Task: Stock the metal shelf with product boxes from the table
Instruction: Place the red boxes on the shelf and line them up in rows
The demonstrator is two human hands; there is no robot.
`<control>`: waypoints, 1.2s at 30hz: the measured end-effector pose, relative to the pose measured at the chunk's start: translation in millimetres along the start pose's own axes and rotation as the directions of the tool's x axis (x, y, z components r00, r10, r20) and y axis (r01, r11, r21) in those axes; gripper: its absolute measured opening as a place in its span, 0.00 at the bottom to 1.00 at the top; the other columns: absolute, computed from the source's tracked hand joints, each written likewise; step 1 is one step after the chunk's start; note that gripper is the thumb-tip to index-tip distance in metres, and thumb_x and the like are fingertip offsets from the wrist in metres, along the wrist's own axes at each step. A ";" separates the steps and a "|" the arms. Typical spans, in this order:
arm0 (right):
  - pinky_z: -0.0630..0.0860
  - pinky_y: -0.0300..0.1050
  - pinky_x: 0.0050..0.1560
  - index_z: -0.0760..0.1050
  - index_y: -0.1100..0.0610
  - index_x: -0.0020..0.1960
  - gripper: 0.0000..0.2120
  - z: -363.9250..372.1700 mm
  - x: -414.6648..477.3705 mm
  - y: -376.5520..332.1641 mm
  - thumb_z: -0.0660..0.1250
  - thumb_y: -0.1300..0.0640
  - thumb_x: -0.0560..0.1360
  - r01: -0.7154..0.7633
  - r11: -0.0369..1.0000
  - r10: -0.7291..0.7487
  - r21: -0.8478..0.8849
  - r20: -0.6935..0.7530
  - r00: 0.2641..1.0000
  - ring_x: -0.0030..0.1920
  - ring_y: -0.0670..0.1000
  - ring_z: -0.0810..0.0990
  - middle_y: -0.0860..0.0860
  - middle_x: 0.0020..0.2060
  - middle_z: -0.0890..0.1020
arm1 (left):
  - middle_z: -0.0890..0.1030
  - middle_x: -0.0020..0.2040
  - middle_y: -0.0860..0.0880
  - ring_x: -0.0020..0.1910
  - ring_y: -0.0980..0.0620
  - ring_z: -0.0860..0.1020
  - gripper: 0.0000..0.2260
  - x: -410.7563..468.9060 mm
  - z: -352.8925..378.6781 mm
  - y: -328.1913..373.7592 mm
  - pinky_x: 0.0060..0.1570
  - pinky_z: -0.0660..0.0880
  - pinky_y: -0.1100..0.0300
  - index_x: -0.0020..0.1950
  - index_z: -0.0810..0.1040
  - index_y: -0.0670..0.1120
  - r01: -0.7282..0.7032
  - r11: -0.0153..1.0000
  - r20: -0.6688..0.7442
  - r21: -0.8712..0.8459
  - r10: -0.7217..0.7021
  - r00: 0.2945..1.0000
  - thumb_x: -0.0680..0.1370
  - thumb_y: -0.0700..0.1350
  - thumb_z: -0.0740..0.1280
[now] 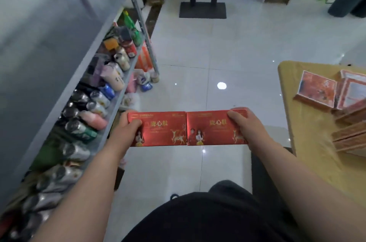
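Holding two red boxes side by side, left grip and right grip clamped on outer ends, between metal shelf and desk.

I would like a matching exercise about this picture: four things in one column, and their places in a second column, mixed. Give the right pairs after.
Things:
1. left red box
2. right red box
3. cans and bottles
4. orange boxes

Places:
A. on the yellow table
B. in the right hand
C. on the metal shelf
D. in the left hand

Pairs: 1-D, 2-B, 3-C, 4-A
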State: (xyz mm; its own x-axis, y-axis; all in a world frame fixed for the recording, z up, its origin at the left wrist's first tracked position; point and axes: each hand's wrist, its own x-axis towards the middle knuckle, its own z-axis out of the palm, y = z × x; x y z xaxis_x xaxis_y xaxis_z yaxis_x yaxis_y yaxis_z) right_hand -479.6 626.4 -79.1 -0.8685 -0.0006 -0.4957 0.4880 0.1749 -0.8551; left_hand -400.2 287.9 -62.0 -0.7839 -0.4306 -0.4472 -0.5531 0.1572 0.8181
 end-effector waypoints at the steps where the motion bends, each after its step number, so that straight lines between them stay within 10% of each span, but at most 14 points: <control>1: 0.83 0.62 0.52 0.78 0.47 0.55 0.26 11.3 11.5 -12.8 0.74 0.36 0.62 0.009 1.000 -0.008 -0.014 0.031 0.999 0.49 0.56 0.86 0.53 0.50 0.86 | 0.81 0.46 0.49 0.44 0.51 0.79 0.08 3.9 -8.7 0.1 0.40 0.74 0.57 0.54 0.75 0.57 0.010 1.000 -0.038 -0.026 -0.011 0.999 0.77 0.47 0.64; 4: 0.85 0.57 0.48 0.77 0.51 0.57 0.28 42.4 48.1 -53.2 0.75 0.38 0.62 0.067 0.995 -0.054 -0.072 0.168 0.984 0.48 0.55 0.87 0.54 0.50 0.86 | 0.82 0.49 0.47 0.49 0.46 0.81 0.08 13.7 -32.5 7.1 0.50 0.78 0.49 0.48 0.76 0.64 0.022 0.996 -0.143 -0.090 -0.034 0.989 0.71 0.53 0.65; 12: 0.85 0.51 0.43 0.76 0.51 0.59 0.25 127.7 141.8 -193.2 0.81 0.45 0.67 0.317 0.942 -0.221 -0.109 0.510 0.831 0.45 0.51 0.87 0.52 0.50 0.86 | 0.82 0.50 0.48 0.45 0.51 0.82 0.12 26.3 -72.3 71.4 0.39 0.76 0.56 0.60 0.74 0.57 -0.048 0.966 -0.478 -0.254 -0.082 0.874 0.78 0.46 0.61; 17: 0.85 0.53 0.47 0.76 0.50 0.57 0.21 191.7 154.4 -275.5 0.79 0.46 0.70 0.479 0.876 -0.287 -0.063 0.729 0.621 0.45 0.52 0.88 0.51 0.48 0.87 | 0.83 0.53 0.47 0.52 0.45 0.83 0.15 5.8 -110.8 92.8 0.57 0.78 0.40 0.52 0.77 0.64 -0.133 0.929 -0.681 -0.344 -0.149 0.717 0.66 0.52 0.64; 22: 0.85 0.47 0.43 0.76 0.53 0.59 0.21 260.1 132.7 -336.6 0.78 0.47 0.71 0.566 0.824 -0.307 0.008 0.847 0.435 0.44 0.51 0.88 0.52 0.48 0.87 | 0.80 0.46 0.50 0.38 0.55 0.81 0.11 -29.7 -140.3 114.7 0.44 0.78 0.53 0.51 0.75 0.59 -0.277 0.882 -0.826 -0.381 -0.190 0.531 0.73 0.44 0.62; 36: 0.80 0.41 0.35 0.75 0.55 0.60 0.24 459.5 -13.2 -455.9 0.79 0.47 0.70 0.626 0.728 -0.389 0.280 0.920 0.041 0.40 0.50 0.87 0.53 0.48 0.87 | 0.80 0.51 0.47 0.39 0.54 0.80 0.17 -133.7 -309.1 149.8 0.36 0.79 0.57 0.62 0.72 0.60 -0.428 0.896 -0.991 -0.120 -0.084 0.102 0.78 0.40 0.63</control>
State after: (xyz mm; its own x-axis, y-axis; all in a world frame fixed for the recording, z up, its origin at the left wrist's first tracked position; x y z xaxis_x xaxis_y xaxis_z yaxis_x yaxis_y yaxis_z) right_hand -650.5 94.2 247.7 -0.1453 -0.9741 0.1732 -0.1642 -0.1489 -0.9751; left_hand -291.1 94.3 232.1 0.2461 -0.9381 0.2439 -0.1265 0.2184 0.9676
